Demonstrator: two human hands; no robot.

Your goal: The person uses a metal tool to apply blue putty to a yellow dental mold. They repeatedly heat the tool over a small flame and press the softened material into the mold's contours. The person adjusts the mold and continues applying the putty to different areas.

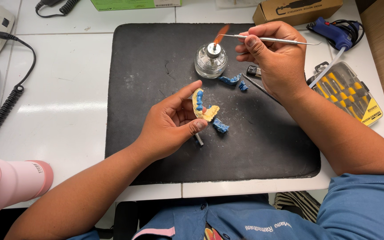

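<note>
A thin metal instrument [272, 40] is pinched in the closed fingers of the right hand [274, 58], and its fine tip is held in the orange flame [221, 34] of a small glass spirit lamp [210, 61], which stands on the black mat [156, 66] at the far part of the desk [63, 98]. The left hand [170, 126] is closed around a yellow dental model [203, 106] with blue wax on its teeth; the model is gripped between the thumb and the fingers and is held above the middle of the mat, near the lamp but apart from it. For this step to be done well, it is judged that only the tip should be kept in the flame, and the fingers should be kept back on the handle, where the metal probably remains cool. The model is best held steady and turned so that the blue wax faces the instrument. Loose pieces of blue wax [221, 126] lie on the mat beside the model, and it seems wise that they, and the sleeve, are kept away from the flame. A second thin tool [258, 86] lies on the mat under the right wrist.
</note>
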